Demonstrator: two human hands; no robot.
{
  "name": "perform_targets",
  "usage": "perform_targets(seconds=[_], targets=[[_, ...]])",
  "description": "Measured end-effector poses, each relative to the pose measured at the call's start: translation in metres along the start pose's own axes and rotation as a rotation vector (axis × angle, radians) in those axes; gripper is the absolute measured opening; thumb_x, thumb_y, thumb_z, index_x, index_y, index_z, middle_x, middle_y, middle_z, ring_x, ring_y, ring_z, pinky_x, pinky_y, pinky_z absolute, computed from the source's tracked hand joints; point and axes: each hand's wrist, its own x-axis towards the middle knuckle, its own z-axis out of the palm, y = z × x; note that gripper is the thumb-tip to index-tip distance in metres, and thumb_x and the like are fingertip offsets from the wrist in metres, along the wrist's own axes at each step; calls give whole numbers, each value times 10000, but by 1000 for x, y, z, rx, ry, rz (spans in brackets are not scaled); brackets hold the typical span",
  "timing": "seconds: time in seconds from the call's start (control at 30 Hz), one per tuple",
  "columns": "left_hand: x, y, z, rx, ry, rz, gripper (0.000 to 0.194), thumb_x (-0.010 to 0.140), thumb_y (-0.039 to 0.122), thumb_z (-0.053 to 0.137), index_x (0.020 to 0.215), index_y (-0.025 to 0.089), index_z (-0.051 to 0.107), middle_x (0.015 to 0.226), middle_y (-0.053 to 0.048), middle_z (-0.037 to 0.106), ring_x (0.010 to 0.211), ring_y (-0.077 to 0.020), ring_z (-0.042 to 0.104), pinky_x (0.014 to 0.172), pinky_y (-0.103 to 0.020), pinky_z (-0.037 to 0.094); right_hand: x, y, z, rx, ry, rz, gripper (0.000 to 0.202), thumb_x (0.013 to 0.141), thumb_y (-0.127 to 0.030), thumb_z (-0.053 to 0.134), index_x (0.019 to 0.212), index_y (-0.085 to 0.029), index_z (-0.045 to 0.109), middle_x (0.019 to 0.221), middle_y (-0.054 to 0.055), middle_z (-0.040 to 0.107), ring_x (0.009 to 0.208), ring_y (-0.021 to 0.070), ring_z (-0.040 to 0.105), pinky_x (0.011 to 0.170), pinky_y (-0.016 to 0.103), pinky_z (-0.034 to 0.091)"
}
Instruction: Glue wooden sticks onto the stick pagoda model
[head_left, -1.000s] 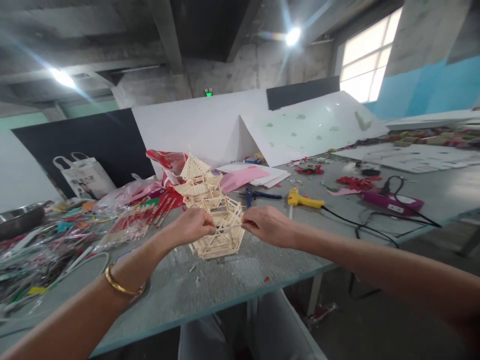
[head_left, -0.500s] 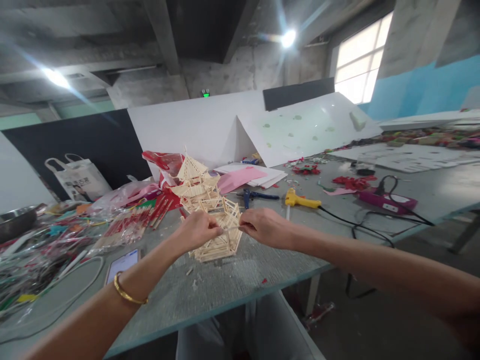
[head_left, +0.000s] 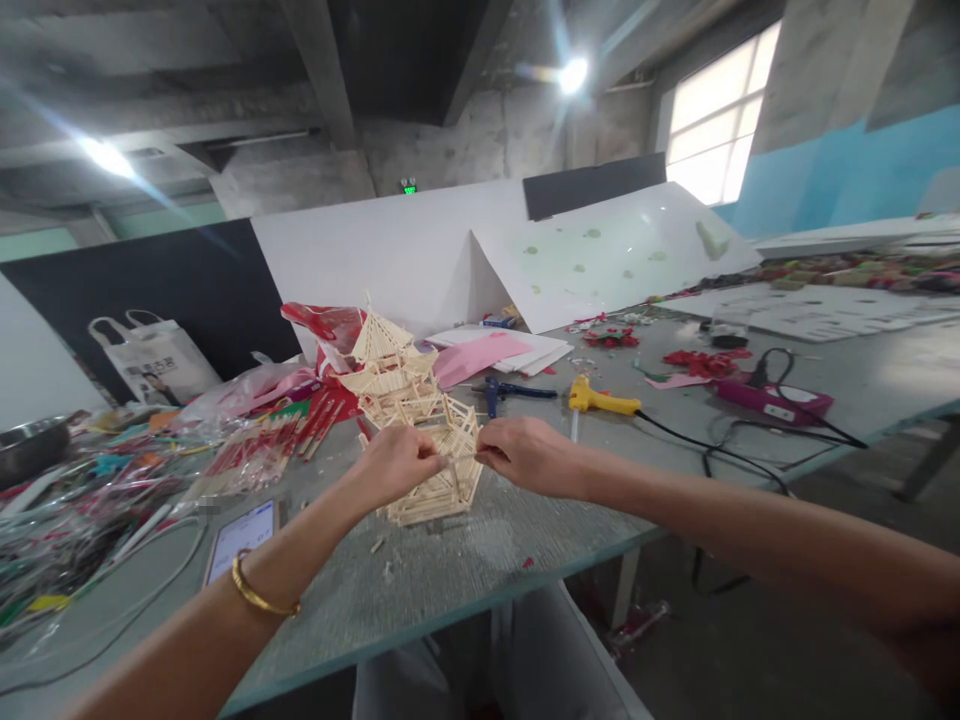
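Observation:
A pagoda-like model of thin pale wooden sticks stands on the grey table in front of me, with a pointed roof above tiered levels. My left hand is closed in a pinch at the model's near left side. From the right, my right hand pinches too, its fingertips close to the model's right edge. A thin pale stick seems to run between the two pinches, though it blends with the sticks behind it. My fingers hide part of the model's middle.
Right of the model lie blue-handled pliers and a yellow glue gun with a black cord. A purple power strip sits farther right. At left are a phone, bundled sticks, plastic bags and a white cable.
Both hands keep their pinch at the model, with hardly any movement. The view has shifted very slightly, and more of the phone shows beside my left forearm.

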Motion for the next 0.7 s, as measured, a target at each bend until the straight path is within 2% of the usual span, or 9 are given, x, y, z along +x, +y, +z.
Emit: perform_targets(seconds=[0.47, 0.7], targets=[[-1, 3, -2, -32, -2, -43, 299, 715, 400, 480, 598, 162, 620, 505, 23, 505, 530, -112, 471, 495, -225, 251, 1, -1, -4, -14, -16, -3, 175, 856, -214, 477, 799, -134, 621, 799, 53, 632, 734, 129, 545, 627, 217, 312], [-1, 1, 0, -24, 13, -22, 325, 735, 414, 463, 597, 161, 614, 510, 20, 522, 530, -111, 477, 491, -223, 239, 1, -1, -3, -18, -14, -3, 166, 852, -214, 483, 795, -138, 619, 799, 51, 628, 724, 128, 539, 613, 220, 299]])
